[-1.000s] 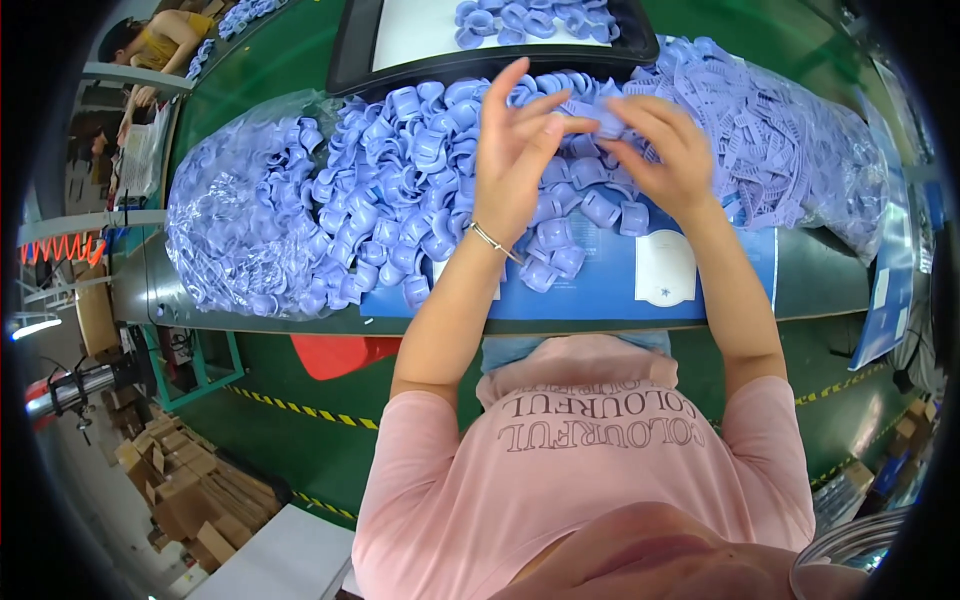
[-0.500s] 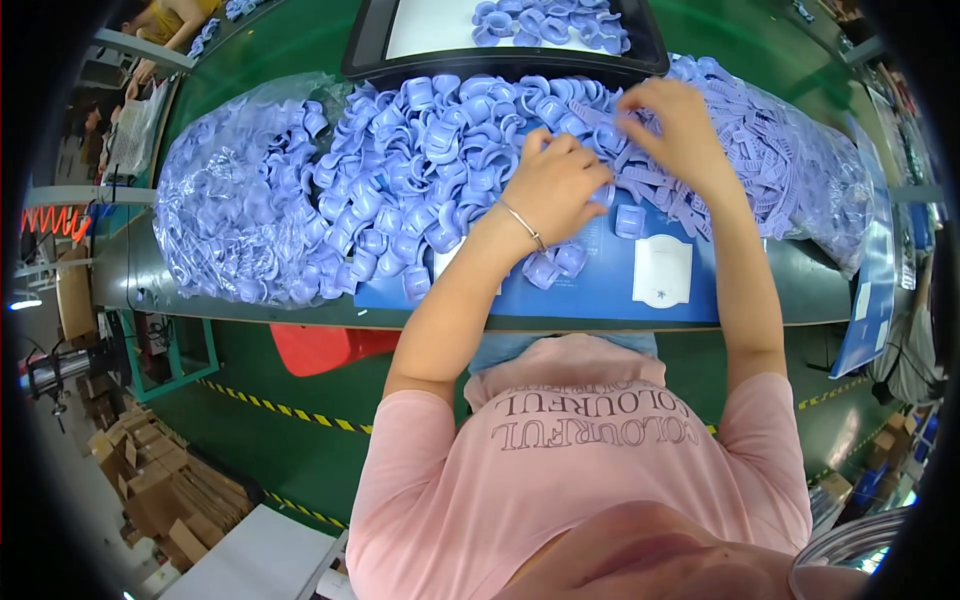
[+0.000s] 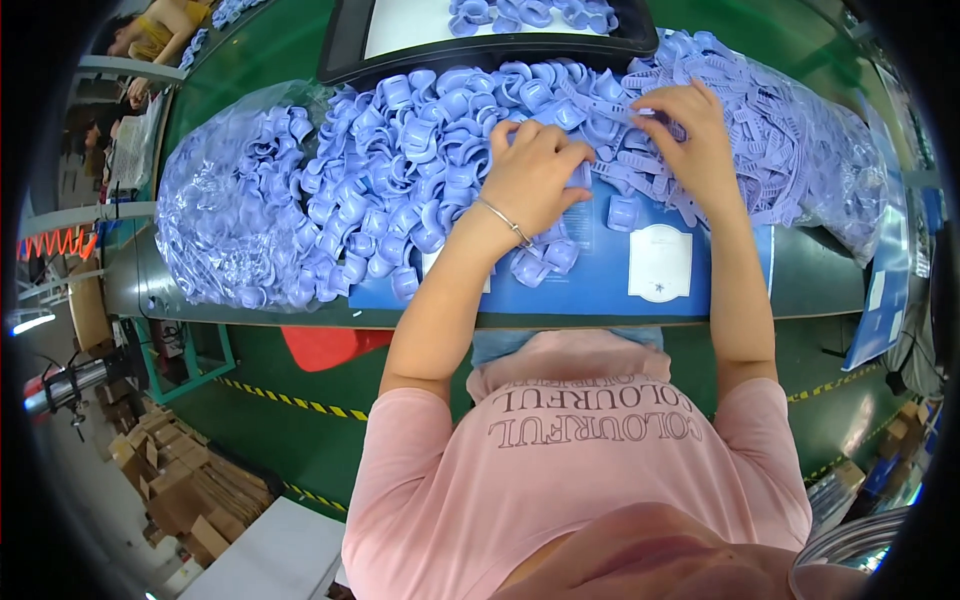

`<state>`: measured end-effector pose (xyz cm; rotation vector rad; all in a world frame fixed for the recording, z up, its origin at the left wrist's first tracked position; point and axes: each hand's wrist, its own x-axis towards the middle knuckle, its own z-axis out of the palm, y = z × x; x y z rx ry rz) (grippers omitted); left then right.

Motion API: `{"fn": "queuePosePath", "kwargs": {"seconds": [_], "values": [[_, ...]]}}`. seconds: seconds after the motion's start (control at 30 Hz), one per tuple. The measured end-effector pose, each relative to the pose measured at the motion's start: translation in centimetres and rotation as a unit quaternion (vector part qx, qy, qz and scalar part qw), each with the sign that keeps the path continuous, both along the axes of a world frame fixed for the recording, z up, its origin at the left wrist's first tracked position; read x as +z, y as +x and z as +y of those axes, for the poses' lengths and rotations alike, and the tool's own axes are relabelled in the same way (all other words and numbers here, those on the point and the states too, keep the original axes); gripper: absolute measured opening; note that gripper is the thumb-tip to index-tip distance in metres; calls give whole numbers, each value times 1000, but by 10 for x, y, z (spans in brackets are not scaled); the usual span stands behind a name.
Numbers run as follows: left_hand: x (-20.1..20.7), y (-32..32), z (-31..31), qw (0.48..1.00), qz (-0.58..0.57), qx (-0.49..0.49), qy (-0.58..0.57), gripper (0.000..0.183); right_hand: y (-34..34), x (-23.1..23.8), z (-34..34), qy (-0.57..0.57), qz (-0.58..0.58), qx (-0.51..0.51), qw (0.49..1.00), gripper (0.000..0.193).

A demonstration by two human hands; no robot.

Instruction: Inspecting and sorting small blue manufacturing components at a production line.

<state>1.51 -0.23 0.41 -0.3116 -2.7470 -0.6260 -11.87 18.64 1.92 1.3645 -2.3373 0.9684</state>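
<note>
My left hand (image 3: 530,178), with a thin bracelet at its wrist, is closed over the right edge of a heap of curved periwinkle-blue plastic pieces (image 3: 420,138). Between its thumb and forefinger shows part of one curved piece (image 3: 580,176); the palm hides the rest. My right hand (image 3: 692,140) pinches the pale end of a toothed plastic strap (image 3: 647,112) at the left side of a pile of lilac straps (image 3: 765,150). A single curved piece (image 3: 623,212) lies between my hands, nearer to me. Two more pieces (image 3: 545,260) rest below my left wrist.
A black tray (image 3: 480,60) with curved pieces stands at the back. Clear plastic bags hold pieces at the left (image 3: 215,220) and straps at the right (image 3: 850,190). A blue printed sheet (image 3: 590,290) covers the near table. A red stool (image 3: 330,347) is below the edge.
My right hand has shifted slightly away from the curved pieces and its fingertips have come together on a strap end. My left hand has moved a little left, a curved piece showing in its fingers.
</note>
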Motion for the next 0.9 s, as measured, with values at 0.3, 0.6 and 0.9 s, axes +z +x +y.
{"fn": "queuePosePath", "kwargs": {"seconds": [0.3,0.6,0.9], "values": [[14,-9,2,983,-36,32,178,27,2,3,3,-207,-349,-55,912,16],[21,-11,-2,720,-179,19,670,22,7,7,4,-161,-510,72,842,20],[19,-12,0,712,-157,42,683,22,20,15,5,61,-86,-148,983,22]]}}
